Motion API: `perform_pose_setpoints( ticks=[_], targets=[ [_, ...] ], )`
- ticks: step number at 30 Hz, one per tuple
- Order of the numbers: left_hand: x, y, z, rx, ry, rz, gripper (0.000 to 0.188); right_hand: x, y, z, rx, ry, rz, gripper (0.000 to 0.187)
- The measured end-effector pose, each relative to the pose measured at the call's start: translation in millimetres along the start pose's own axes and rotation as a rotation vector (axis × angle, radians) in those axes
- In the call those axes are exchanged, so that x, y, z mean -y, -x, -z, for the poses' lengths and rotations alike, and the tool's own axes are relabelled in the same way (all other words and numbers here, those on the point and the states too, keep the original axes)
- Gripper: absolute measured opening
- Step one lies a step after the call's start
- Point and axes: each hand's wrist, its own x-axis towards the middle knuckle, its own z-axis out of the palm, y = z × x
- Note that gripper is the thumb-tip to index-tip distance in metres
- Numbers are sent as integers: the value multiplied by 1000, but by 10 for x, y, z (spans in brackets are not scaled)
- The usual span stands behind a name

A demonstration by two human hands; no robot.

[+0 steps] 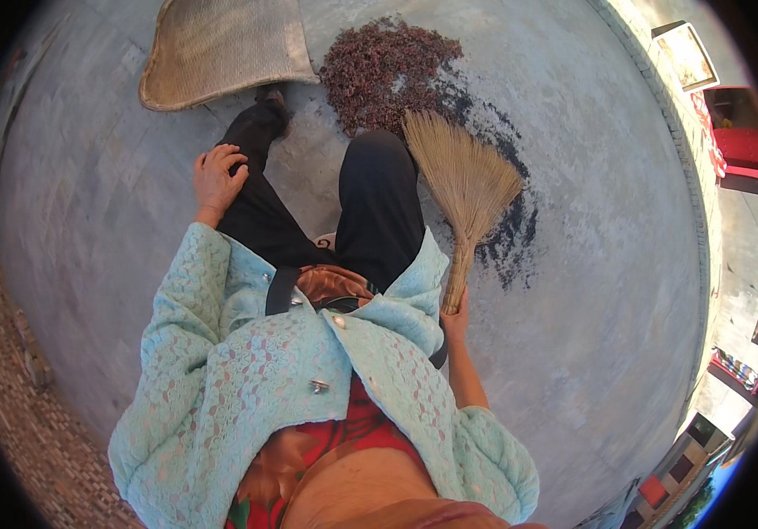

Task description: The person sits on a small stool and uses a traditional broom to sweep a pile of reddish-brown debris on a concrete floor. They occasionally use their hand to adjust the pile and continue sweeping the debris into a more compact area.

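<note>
My right hand (456, 321) grips the handle of a straw hand broom (467, 181), low beside my right thigh. Its bristles fan out away from me over the concrete, near a heap of dark reddish-brown dried plant matter (383, 66). Small black grains or seeds (518, 234) are strewn along the broom's right side. My left hand (219, 179) lies on my left leg with the fingers loosely apart and holds nothing. Beyond my left foot is a woven scoop-shaped winnowing basket (229, 48), partly cut off by the top of the picture.
Grey concrete floor (608, 291) stretches around me. A low pale ledge (683, 132) curves along the right, with a framed panel (686, 56) and red objects (743, 148) past it. Brickwork (17, 414) runs along the lower left.
</note>
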Motion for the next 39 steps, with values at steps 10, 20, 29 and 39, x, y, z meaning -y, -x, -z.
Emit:
perform_pose_setpoints(
  ticks=[10, 20, 29, 39],
  targets=[
    [-20, 22, 23, 1, 2, 32, 16, 212, -474, -120, 32, 212, -69, 97],
    [-52, 23, 22, -25, 25, 44, 16, 452, -1163, -445, -2, 83, 271, 103],
    [-28, 5, 9, -31, 33, 45, 17, 165, -420, 402, 158, 206, 49, 101],
    [-26, 10, -5, -18, 20, 34, 16, 235, -772, -195, 62, 311, 231, 101]
  ],
)
